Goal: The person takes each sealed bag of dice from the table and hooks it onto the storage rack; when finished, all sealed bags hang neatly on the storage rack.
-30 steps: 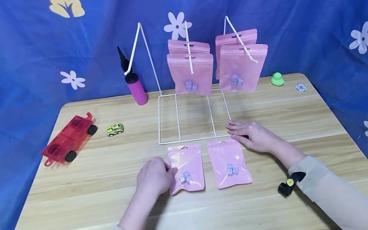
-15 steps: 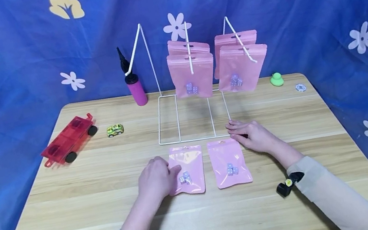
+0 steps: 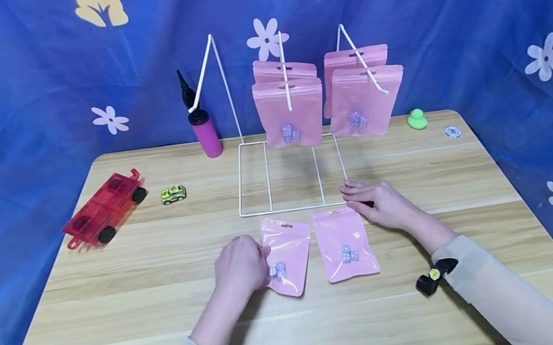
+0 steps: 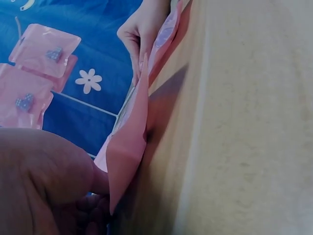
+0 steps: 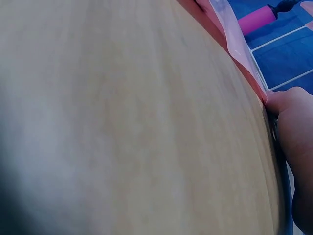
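A pink zip pouch (image 3: 289,256) with several pale purple dice is pinched at its left edge by my left hand (image 3: 239,265); it sits askew, its lower left part lifted off the table in the left wrist view. Just right of it, a second pink pouch of dice (image 3: 345,240) lies flat. At the front right corner of a white wire rack (image 3: 288,210), my right hand (image 3: 379,204) grips the base, its thumb by the second pouch's top corner. More pink pouches (image 3: 290,108) hang from the rack's middle and right arms; the left arm is bare.
On the left of the wooden table (image 3: 306,340) are a red toy wagon (image 3: 105,209) and a small green toy car (image 3: 173,194). A purple hand pump (image 3: 205,132) stands behind the rack's left arm. At right are a green duck (image 3: 416,119) and a poker chip (image 3: 452,131).
My left hand has shifted a little to the right and taken hold of the left pouch's edge. That pouch has turned clockwise and risen at its side. My right hand stays put.
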The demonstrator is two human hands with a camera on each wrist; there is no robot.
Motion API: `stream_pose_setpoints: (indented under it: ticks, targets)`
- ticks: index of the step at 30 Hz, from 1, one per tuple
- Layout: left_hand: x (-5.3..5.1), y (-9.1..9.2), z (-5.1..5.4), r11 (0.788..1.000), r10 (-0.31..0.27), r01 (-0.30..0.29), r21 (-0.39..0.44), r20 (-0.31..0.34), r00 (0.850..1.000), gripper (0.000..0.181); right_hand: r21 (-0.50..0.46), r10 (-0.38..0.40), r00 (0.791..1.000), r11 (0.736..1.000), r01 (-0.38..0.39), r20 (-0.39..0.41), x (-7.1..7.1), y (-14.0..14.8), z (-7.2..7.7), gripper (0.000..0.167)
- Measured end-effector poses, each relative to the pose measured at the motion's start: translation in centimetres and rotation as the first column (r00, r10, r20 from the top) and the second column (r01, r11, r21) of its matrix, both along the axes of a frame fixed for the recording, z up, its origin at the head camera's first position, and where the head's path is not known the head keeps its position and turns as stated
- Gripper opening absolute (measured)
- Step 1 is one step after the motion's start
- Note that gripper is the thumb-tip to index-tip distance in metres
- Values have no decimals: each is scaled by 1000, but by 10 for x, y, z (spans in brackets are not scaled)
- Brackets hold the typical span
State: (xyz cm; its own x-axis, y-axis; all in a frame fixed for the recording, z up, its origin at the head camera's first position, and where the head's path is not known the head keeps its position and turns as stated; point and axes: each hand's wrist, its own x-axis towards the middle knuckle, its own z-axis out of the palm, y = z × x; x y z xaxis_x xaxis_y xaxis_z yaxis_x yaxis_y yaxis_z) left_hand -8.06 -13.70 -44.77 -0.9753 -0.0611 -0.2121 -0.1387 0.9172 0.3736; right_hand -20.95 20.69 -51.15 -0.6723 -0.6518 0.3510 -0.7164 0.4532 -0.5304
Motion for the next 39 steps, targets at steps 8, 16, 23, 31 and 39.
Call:
stream_pose_setpoints:
  ticks: [8, 16, 23, 31, 39]
  targets:
    - [6, -8, -1, 991, -5, 15, 133, -77, 997, 22, -2, -1, 1000, 1000, 1, -2, 0, -1, 2, 26]
    - [0, -28, 2, 861, 28, -37, 507, 26, 999, 21, 9, -10, 1000, 1000, 10, 27, 1, 0, 6, 26]
    - [3, -37, 12, 821, -23, 82, 565, -112, 993, 7, 1, -6, 1000, 1000, 6, 25, 1, -1, 4, 25]
    - [12, -48, 43, 793, -25, 230, 564, -347, 938, 6, -3, -3, 1000, 1000, 3, 28, 0, -4, 4, 25]
    - [15, -60, 80, 774, 12, 310, 552, -502, 865, 7, 9, -5, 1000, 1000, 5, 12, 1, -3, 5, 26]
